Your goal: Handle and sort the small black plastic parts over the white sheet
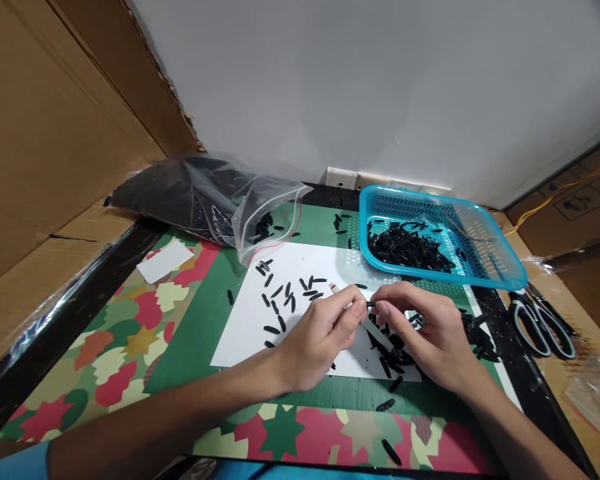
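Over a white sheet of paper (pixel 250 333), both my hands meet fingertip to fingertip. Between them sits a small black piece (pixel 371 304), pinched by my left hand (pixel 320 340) on one side and by my right hand (pixel 430 327) on the other. A slim white stick (pixel 379 335) passes behind my left fingers; whether that hand grips it or it lies on the paper, I cannot tell. Several black elongated pieces (pixel 275 307) are spread on the paper left of my hands. More black pieces (pixel 390 363) lie heaped beneath my right hand, partly hidden by it.
A blue plastic basket (pixel 500 263) with a black pile inside stands at the back right. Scissors (pixel 540 327) lie right of it. A clear zip bag (pixel 180 200) full of black material leans at the back left, near a white paper scrap (pixel 165 261). Cardboard (pixel 70 80) borders the left.
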A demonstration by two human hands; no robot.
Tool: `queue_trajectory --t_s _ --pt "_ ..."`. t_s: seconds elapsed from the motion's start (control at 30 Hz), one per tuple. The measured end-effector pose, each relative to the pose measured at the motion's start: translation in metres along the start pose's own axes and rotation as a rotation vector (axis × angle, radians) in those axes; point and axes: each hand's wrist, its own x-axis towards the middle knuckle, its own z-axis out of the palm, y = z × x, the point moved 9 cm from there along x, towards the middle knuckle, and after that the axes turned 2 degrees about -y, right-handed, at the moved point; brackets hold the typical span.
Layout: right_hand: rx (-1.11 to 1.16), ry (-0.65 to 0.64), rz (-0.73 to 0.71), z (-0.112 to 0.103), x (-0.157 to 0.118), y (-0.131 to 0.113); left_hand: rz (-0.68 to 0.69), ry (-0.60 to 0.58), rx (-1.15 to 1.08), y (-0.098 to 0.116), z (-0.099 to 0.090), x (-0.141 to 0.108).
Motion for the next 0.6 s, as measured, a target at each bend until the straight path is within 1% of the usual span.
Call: queue_trajectory --t_s 0.13,0.27,0.33,0.47,0.53,0.6 --pt "0.085 -0.008 0.057 0.002 0.000 0.004 0.010 -0.016 0.000 0.003 0.002 0.000" --pt "0.136 0.083 0.073 -0.007 -0.001 0.007 0.006 -0.004 -0.008 0.003 0.001 0.000" --pt "0.099 0.104 0.023 -0.009 -0.001 0.003 -0.004 -0.002 -0.027 0.002 0.001 -0.001" --pt "-0.030 0.088 -0.145 -0.006 -0.002 -0.010 -0.022 -0.019 -0.083 0.001 0.003 0.000" --pt "-0.068 0.141 -0.205 -0.010 -0.004 -0.012 -0.036 -0.010 -0.115 0.001 0.002 0.001" --pt "-0.108 0.254 -0.263 -0.022 -0.008 -0.013 -0.059 0.001 -0.151 0.000 0.001 0.002"
